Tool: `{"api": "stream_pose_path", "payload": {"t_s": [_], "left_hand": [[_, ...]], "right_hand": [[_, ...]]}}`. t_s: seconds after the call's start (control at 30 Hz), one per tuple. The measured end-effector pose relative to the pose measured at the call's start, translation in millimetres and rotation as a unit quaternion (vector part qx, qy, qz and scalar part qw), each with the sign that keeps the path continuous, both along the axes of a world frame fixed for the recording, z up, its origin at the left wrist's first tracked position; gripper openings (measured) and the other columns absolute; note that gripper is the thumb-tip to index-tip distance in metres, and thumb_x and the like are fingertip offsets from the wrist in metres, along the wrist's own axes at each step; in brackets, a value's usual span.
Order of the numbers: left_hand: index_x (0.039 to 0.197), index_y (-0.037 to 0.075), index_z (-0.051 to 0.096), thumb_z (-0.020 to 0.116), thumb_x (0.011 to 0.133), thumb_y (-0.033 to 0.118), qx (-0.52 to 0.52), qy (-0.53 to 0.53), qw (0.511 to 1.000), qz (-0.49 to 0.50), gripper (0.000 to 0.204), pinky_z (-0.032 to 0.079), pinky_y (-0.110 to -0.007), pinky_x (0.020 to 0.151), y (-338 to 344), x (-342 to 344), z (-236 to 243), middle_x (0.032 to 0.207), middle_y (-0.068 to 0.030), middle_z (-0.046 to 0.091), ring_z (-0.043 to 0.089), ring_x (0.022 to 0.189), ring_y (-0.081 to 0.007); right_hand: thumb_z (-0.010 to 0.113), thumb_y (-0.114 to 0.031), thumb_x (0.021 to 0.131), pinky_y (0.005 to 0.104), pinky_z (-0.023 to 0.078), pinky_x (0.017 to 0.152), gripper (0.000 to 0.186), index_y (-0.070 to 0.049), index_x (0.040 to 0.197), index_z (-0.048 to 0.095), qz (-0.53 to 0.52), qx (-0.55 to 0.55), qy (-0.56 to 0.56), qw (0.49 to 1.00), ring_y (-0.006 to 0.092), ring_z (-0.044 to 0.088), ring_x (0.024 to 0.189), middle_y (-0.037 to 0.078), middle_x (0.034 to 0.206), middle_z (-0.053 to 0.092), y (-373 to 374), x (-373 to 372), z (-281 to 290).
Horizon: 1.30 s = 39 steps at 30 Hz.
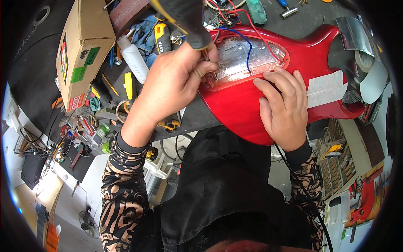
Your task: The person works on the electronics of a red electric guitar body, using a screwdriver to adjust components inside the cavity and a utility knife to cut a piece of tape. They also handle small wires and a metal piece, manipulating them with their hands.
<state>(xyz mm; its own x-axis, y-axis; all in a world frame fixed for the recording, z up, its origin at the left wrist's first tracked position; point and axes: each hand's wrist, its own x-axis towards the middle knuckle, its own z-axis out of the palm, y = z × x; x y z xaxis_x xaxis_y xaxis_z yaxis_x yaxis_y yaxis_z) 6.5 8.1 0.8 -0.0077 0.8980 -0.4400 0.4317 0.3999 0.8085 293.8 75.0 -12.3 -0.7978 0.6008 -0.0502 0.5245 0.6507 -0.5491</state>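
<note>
A glossy red electric guitar body [235,105] lies on the dark bench before me. Silver foil [233,59] lines its open cavity, crossed by a blue wire [250,52] and a red wire [266,42]. My left hand [172,80] is closed at the cavity's left edge. Its thumb and fingers pinch the shaft of a screwdriver [187,21], whose black and yellow handle rises above the hand. The screwdriver's tip is hidden by the fingers. Fingers spread, my right hand [285,107] rests on the red body just below the cavity. White paper [327,89] lies on the guitar at right.
At the left stand a cardboard box [90,46] and a white bottle [134,59], with a yellow marker [128,86] close by. Loose electrical parts [228,19] lie beyond the cavity. A blue-handled hammer [288,10] lies at the far right, and a tape roll [364,63] beside the guitar.
</note>
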Motion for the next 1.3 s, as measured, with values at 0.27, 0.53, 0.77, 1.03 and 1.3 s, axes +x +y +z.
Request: {"api": "stream_pose_path", "payload": {"t_s": [0.27,0.53,0.77,1.03,1.3], "left_hand": [[0.110,-0.001,0.061,0.066,0.110,-0.001,0.028,0.023,0.999,-0.037,0.005,0.062,-0.033,0.081,-2,-2,-2,0.099,-0.0090,0.078,0.077,0.090,-0.0171],[0.108,-0.001,0.060,0.063,0.112,-0.002,0.042,0.041,0.997,-0.039,0.005,0.062,-0.031,0.081,-3,-2,0,0.099,-0.0092,0.079,0.075,0.089,-0.0153],[0.107,-0.001,0.063,0.066,0.108,-0.003,0.023,-0.016,0.998,0.051,0.005,0.061,-0.033,0.078,-5,3,-1,0.098,-0.0089,0.078,0.075,0.086,-0.0180],[0.108,0.000,0.065,0.068,0.105,-0.005,0.092,0.062,0.994,-0.021,0.007,0.061,-0.035,0.078,-3,0,-4,0.095,-0.0098,0.075,0.077,0.086,-0.0237],[0.109,0.004,0.067,0.070,0.103,-0.004,0.115,0.080,0.989,-0.035,0.011,0.060,-0.037,0.077,-2,-1,-4,0.092,-0.0095,0.075,0.078,0.085,-0.0267]], "right_hand": [[0.080,-0.005,0.088,0.0551,0.043,0.127,0.050,-0.016,0.136,0.073,-0.006,0.002,-0.002,1.000,0.0278,0.060,0.142,0.004,0.143,0.063,-1,-2,1],[0.080,-0.004,0.087,0.0553,0.042,0.127,0.051,-0.016,0.136,0.073,-0.005,0.002,-0.002,1.000,0.0278,0.060,0.142,0.004,0.143,0.063,-1,-3,1],[0.081,-0.020,0.091,0.0563,0.039,0.122,0.047,-0.014,0.136,0.073,0.015,-0.004,-0.022,1.000,0.0309,0.057,0.141,0.007,0.142,0.063,-10,-33,21],[0.081,-0.042,0.091,0.0527,0.035,0.123,0.051,-0.012,0.131,0.072,0.061,-0.032,-0.052,0.996,0.0278,0.056,0.139,0.008,0.136,0.066,-17,-64,10],[0.086,-0.041,0.085,0.0531,0.034,0.121,0.061,-0.010,0.135,0.068,0.028,-0.028,-0.028,0.999,0.0297,0.059,0.133,0.009,0.133,0.065,-23,-62,-1]]}}
